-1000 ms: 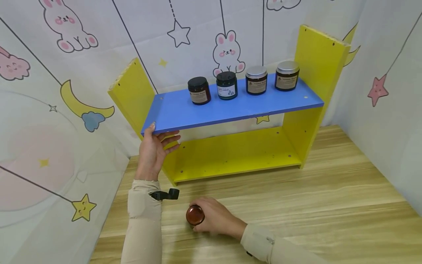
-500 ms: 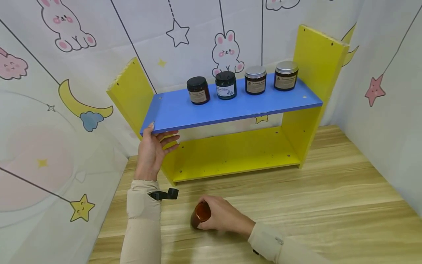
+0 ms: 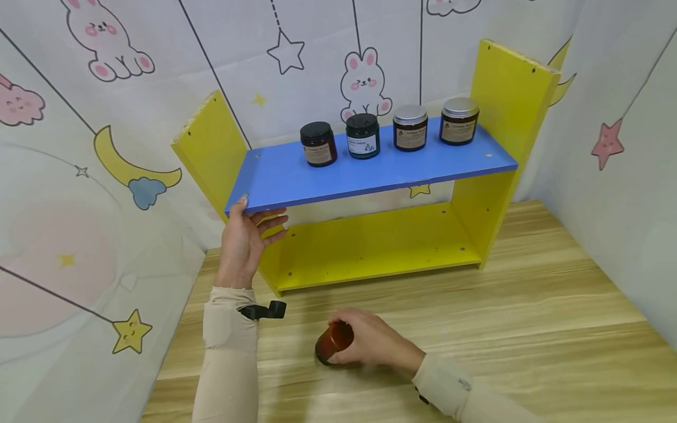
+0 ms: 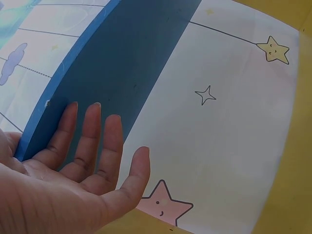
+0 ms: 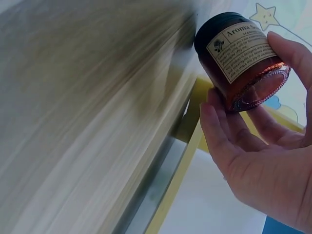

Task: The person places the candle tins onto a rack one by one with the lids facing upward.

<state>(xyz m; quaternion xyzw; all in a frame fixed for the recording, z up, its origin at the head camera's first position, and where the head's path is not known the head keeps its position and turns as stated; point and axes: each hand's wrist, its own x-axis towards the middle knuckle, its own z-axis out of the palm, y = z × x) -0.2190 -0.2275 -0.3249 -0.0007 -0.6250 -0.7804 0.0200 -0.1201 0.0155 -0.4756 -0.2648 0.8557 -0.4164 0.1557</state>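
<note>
My right hand [image 3: 370,338] holds an amber glass candle jar [image 5: 243,63] with a dark lid and a paper label reading "Aroma". The jar is tipped upside down and tilted, its glass base turned up towards the palm and its lid low over the wooden table. Whether the lid touches the table I cannot tell. At the left front corner of the blue shelf board [image 3: 296,182], my left hand [image 3: 243,244] grips the edge, thumb on top and fingers spread beneath. In the left wrist view, those fingers [image 4: 113,141] extend under the blue board.
Several lidded candle jars stand in a row on the blue board, including a black-lidded jar [image 3: 318,144] and a silver-lidded jar [image 3: 459,121]. Yellow side panels [image 3: 510,100] rise at both ends. Below lies a yellow bottom shelf [image 3: 370,244], on the wooden table [image 3: 529,317].
My right hand has shifted right and slightly away from me with the jar, which has tilted so its side and lid now show. The left hand has stayed on the board's corner.
</note>
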